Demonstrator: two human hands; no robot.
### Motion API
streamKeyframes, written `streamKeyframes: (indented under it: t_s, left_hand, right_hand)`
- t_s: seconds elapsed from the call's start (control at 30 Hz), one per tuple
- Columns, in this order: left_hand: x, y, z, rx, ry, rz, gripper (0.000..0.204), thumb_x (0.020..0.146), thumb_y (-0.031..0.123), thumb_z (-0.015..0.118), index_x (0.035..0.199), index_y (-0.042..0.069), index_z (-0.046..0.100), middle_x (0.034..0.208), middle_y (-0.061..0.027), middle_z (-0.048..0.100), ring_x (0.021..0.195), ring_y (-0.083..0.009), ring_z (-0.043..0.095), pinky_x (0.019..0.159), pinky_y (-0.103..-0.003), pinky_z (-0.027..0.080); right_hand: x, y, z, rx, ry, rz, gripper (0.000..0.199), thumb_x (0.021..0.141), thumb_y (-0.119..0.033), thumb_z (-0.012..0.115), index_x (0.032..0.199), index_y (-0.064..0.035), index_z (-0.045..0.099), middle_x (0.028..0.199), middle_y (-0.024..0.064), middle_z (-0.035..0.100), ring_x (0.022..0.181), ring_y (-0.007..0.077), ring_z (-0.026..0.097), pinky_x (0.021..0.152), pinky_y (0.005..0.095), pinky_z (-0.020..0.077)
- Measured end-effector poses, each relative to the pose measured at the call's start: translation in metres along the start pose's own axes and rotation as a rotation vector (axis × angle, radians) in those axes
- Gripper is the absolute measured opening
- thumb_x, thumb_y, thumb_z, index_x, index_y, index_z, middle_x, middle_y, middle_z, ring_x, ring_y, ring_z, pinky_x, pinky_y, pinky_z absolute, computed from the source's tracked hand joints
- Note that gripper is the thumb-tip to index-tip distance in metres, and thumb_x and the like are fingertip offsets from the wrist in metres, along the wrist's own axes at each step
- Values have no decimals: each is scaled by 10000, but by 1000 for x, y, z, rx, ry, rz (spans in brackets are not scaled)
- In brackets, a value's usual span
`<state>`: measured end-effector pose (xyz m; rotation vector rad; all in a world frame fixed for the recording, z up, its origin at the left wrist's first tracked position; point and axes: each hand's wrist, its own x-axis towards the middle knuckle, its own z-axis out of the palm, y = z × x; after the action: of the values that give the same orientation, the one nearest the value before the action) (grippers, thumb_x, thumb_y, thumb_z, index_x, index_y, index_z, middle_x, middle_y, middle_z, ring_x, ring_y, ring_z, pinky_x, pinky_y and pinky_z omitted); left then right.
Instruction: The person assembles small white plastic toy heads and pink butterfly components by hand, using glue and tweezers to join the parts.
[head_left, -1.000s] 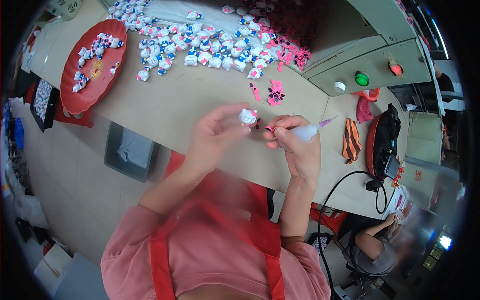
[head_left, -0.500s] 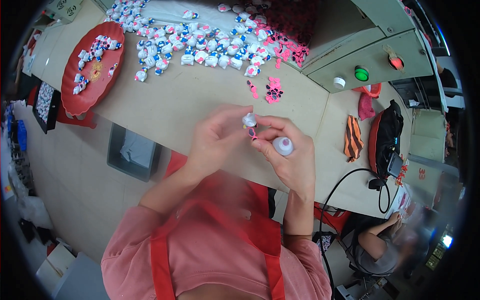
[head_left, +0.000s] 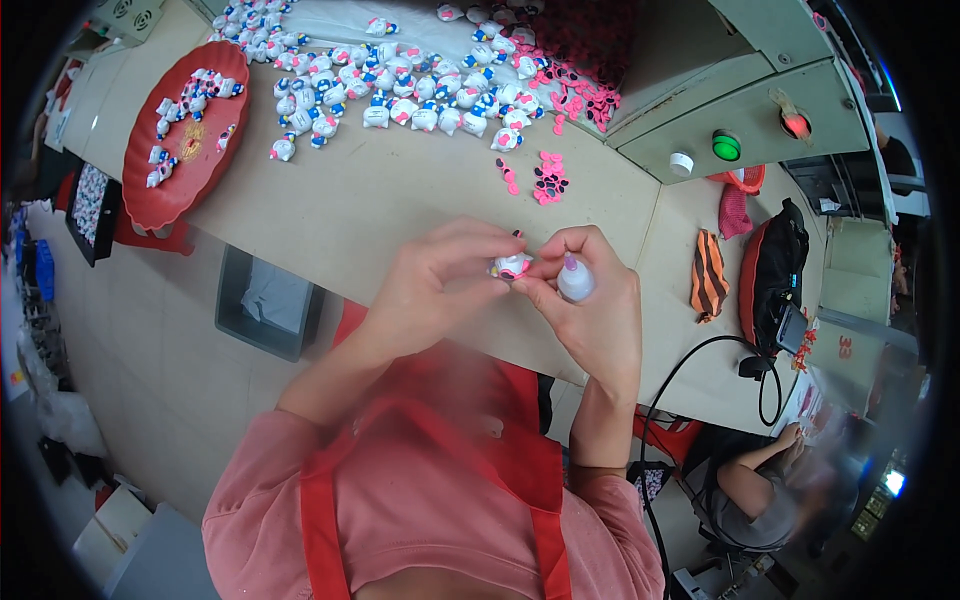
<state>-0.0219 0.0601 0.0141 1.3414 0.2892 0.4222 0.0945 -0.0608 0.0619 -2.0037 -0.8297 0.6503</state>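
My left hand (head_left: pixel 440 285) pinches a small white figurine (head_left: pixel 511 266) with pink trim, held above the near edge of the beige worktable (head_left: pixel 390 200). My right hand (head_left: pixel 590 305) touches the same figurine with its fingertips and grips a small white glue bottle (head_left: pixel 575 281) with a purple tip pointing up. Both hands meet just over the table's front edge. A small cluster of pink bow pieces (head_left: pixel 545 183) lies on the table beyond my hands.
Several white figurines (head_left: pixel 400 85) are spread across the far table. A red tray (head_left: pixel 205 145) at the left holds more. A grey box with a green button (head_left: pixel 726 146) stands at right, near an orange striped cloth (head_left: pixel 708 275) and a black bag (head_left: pixel 775 270). Another person (head_left: pixel 760 490) sits at lower right.
My right hand turned the glue bottle from pointing sideways to tip upward and brought its fingers onto the figurine. Both hands stay together at the same spot.
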Motion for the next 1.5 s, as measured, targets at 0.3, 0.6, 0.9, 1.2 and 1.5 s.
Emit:
streamKeyframes:
  t_s: [0.3, 0.6, 0.9, 1.2, 1.5]
  left_hand:
    - [-5, -1, 22, -449, 157, -104, 262, 824, -21, 534, 1086, -21, 540, 1071, -97, 566, 988, -151, 543, 875, -279, 420]
    - [-6, -15, 37, -190, 294, 348, 240, 857, -49, 488, 1094, -11, 488, 1133, -127, 454, 1016, -236, 535, 908, -350, 426]
    - [-7, -10, 35, -316, 241, 259, 228, 828, -76, 465, 1041, -18, 523, 1105, -109, 497, 1033, -197, 518, 896, -319, 407]
    - [-6, -8, 23, -300, 167, 19, 246, 837, 16, 514, 1080, -12, 540, 1086, -91, 563, 1018, -150, 516, 889, -286, 399]
    - [0, -14, 13, -862, 108, -360, 293, 843, 25, 527, 1136, -1, 531, 1079, -112, 575, 1008, -188, 545, 908, -344, 420]
  right_hand:
    - [-3, -1, 13, 371, 152, 34, 218, 684, -42, 725, 882, -30, 634, 741, 21, 633, 680, 89, 587, 627, 221, 470]
    - [-10, 3, 24, 341, 259, -189, 107, 715, 62, 655, 806, 28, 610, 795, 35, 579, 681, 81, 523, 602, 207, 413]
    - [-3, 6, 12, 407, 195, -114, 176, 660, 32, 707, 815, -12, 633, 806, 46, 612, 730, 114, 590, 640, 231, 463]
    - [-3, 12, 9, 437, 113, -54, 137, 681, 33, 683, 807, -9, 648, 801, 50, 622, 731, 99, 584, 653, 216, 461]
    - [-1, 6, 10, 400, 111, 150, 131, 718, -71, 702, 805, 11, 650, 732, 35, 632, 666, 62, 551, 604, 215, 450]
